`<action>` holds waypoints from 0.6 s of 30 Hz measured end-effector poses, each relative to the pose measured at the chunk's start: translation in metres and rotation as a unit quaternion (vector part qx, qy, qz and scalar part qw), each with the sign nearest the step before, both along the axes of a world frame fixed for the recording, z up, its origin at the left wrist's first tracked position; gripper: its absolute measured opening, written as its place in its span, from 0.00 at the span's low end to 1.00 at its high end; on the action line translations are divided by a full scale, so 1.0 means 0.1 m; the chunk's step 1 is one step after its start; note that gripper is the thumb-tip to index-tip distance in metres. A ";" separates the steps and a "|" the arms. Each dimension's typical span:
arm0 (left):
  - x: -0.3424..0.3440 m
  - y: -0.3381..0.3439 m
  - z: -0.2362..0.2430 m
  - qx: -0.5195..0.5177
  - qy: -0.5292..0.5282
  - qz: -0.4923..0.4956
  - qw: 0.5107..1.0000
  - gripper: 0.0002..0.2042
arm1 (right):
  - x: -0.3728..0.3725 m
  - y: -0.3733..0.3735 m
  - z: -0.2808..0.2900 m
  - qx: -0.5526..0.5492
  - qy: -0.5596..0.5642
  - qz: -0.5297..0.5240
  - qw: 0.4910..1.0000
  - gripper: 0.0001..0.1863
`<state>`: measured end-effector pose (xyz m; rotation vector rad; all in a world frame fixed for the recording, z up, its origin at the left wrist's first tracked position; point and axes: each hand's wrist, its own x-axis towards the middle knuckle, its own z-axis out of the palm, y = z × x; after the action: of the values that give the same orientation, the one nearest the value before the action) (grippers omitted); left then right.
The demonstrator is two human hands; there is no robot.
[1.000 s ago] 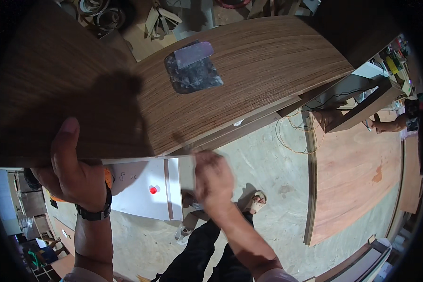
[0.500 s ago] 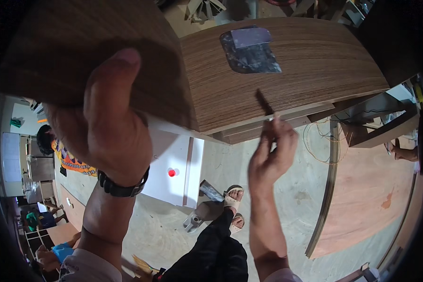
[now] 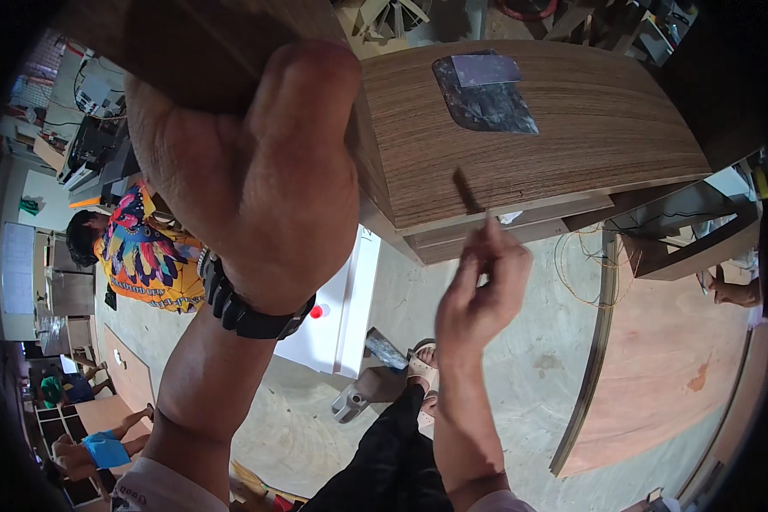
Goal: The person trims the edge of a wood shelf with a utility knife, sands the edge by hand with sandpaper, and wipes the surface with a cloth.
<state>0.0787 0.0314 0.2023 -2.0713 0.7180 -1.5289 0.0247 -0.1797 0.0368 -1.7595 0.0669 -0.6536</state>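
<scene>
My left hand (image 3: pixel 243 179), wearing a black wristwatch, grips a dark wood-grain panel (image 3: pixel 171 38) at the upper left, close to the camera. My right hand (image 3: pixel 478 290) is pinched at the front edge of the horizontal wood-grain board (image 3: pixel 435 179), on something too small to make out; its dark shadow falls on the board. On that board lie a stained dark flat piece (image 3: pixel 491 115) and a small lavender-grey rectangle (image 3: pixel 486 70) on top of it. Below, a white panel (image 3: pixel 333 341) with a small red round object (image 3: pixel 317 312) is partly hidden by my left hand and wrist.
A co-worker (image 3: pixel 141 247) in a bright patterned shirt is at left, others (image 3: pixel 102 448) farther back. A plywood sheet (image 3: pixel 657 367) lies at right with an open cabinet part (image 3: pixel 683 260) and loose wire; another person's hand (image 3: pixel 725 290) is beside them. A grey jug (image 3: pixel 358 388) stands near my feet.
My left hand and the panel it holds have risen toward the camera. My right hand has moved up and right to the board's edge. The co-worker at left has come further into view.
</scene>
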 end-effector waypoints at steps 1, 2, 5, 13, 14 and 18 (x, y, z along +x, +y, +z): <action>-0.01 -0.17 -0.02 -0.043 0.010 -0.011 0.999 0.11 | 0.06 -0.05 0.02 -0.032 0.005 -0.031 0.999 0.18; -0.03 -0.26 -0.02 -0.065 0.018 -0.001 0.998 0.11 | 0.08 -0.07 0.01 -0.065 -0.004 -0.038 0.997 0.18; -0.10 -0.41 -0.05 -0.124 0.042 0.039 0.991 0.11 | 0.01 0.07 0.03 -0.106 -0.030 -0.006 0.994 0.19; -0.02 -0.46 -0.06 -0.194 0.044 -0.063 0.978 0.12 | -0.19 0.07 0.24 -0.032 0.023 0.114 0.993 0.19; -0.04 -0.48 -0.08 -0.228 0.053 -0.062 0.970 0.12 | -0.09 -0.05 0.28 -0.065 0.028 0.070 0.995 0.17; -0.08 -0.61 -0.08 -0.310 0.063 -0.041 0.948 0.12 | 0.07 -0.12 0.26 -0.096 0.039 0.019 0.994 0.13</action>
<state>0.0705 -0.0293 0.1940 -2.6348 0.3924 -1.8549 0.0319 -0.1912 0.0629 -1.9668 0.0250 -0.5793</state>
